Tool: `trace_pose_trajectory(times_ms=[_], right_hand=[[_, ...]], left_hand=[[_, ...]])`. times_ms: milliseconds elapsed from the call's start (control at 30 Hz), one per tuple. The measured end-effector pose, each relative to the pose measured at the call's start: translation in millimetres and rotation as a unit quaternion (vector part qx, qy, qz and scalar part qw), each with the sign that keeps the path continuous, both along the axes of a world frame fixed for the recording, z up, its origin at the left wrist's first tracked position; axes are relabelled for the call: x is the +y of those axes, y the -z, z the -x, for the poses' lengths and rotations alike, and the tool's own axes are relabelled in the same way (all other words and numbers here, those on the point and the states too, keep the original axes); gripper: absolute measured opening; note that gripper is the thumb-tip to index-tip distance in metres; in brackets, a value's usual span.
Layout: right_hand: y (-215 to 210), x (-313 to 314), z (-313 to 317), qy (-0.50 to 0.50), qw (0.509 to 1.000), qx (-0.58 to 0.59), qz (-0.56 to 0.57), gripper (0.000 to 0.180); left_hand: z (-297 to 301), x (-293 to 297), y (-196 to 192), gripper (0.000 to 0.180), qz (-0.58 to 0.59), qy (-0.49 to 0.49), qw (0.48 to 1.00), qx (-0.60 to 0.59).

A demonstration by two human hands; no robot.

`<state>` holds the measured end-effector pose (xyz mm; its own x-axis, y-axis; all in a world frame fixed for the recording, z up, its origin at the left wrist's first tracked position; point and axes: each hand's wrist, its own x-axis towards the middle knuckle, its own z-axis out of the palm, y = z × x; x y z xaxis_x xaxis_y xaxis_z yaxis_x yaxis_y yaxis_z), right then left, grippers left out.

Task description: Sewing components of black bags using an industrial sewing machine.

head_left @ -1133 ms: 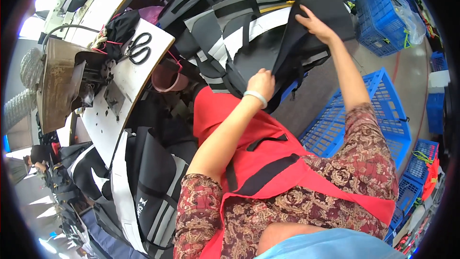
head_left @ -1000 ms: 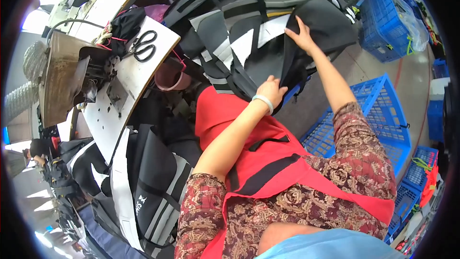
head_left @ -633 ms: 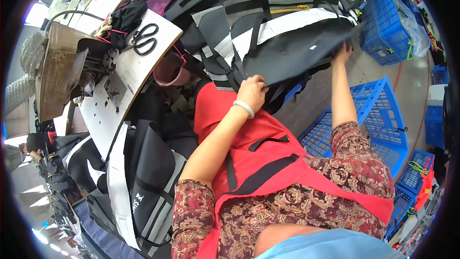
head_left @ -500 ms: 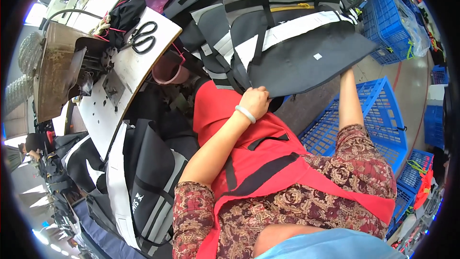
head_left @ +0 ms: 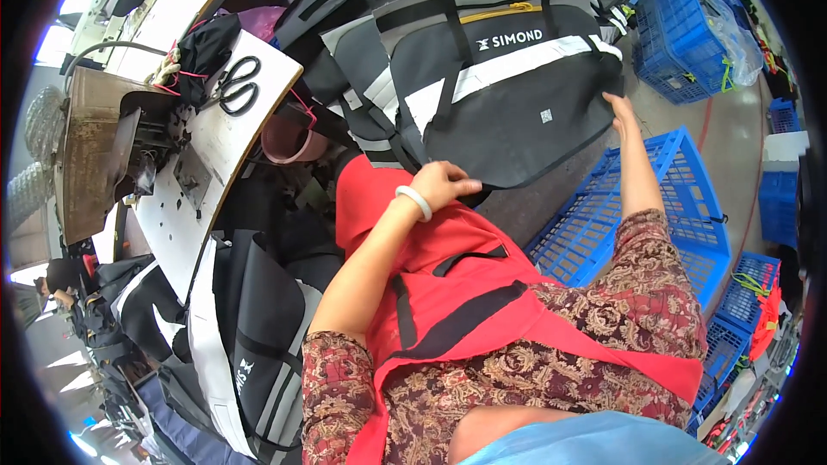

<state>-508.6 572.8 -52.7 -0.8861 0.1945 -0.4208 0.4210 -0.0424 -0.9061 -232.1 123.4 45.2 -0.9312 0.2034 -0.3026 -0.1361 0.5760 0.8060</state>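
A large dark grey fabric bag panel (head_left: 508, 142) with black straps, a white band, a yellow zip and a small white label lies spread over a stack of similar pieces. At its near left corner is my left hand (head_left: 439, 187), fingers curled at the edge and thumb stretched along it. A pale bangle circles that wrist. My right hand (head_left: 618, 110) pinches the panel's right edge, with some of its fingers hidden by the fabric.
On my left, a white worktable (head_left: 250, 125) carries black-handled scissors (head_left: 239, 86) and a machine (head_left: 108, 151). A pinkish bucket (head_left: 289, 139) stands below it. More bag pieces (head_left: 267, 310) lie nearby. Blue crates (head_left: 680, 34) stand far right, and another blue crate (head_left: 689, 185) is beside my right arm.
The panel's right side has come down and flattened, uncovering the printed lettering near the zip. My right hand now shows beyond the edge; my left thumb has straightened. The view has shifted slightly.
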Motion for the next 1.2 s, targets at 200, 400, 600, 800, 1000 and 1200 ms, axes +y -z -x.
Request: trace_pose_trajectory(times_ms=[200, 400, 600, 800, 1000, 1200], right_hand=[[-38, -101, 68, 0.061, 0.968, 0.197, -0.143, 0.043], [-96, -158, 113, 0.095, 0.800, 0.261, -0.533, 0.079], [-62, -233, 58, -0.059, 0.693, 0.434, -0.572, 0.064], [67, -281, 52, -0.152, 0.736, 0.298, -0.588, 0.069], [99, -251, 86, -0.154, 0.673, 0.294, -0.661, 0.069], [68, -283, 54, -0.216, 0.689, 0.339, -0.603, 0.056]], left_hand=[[24, -52, -7, 0.040, -0.084, -0.215, 0.973, -0.003], [25, -13, -3, 0.033, 0.151, -0.092, 0.979, 0.102], [3, -22, -4, 0.029, 0.134, -0.104, 0.982, 0.076], [-2, -28, -1, 0.055, 0.114, -0.066, 0.990, -0.054], [5, -17, 2, 0.054, 0.102, -0.049, 0.993, 0.024], [-46, -27, -12, 0.040, 0.103, -0.126, 0.985, 0.061]])
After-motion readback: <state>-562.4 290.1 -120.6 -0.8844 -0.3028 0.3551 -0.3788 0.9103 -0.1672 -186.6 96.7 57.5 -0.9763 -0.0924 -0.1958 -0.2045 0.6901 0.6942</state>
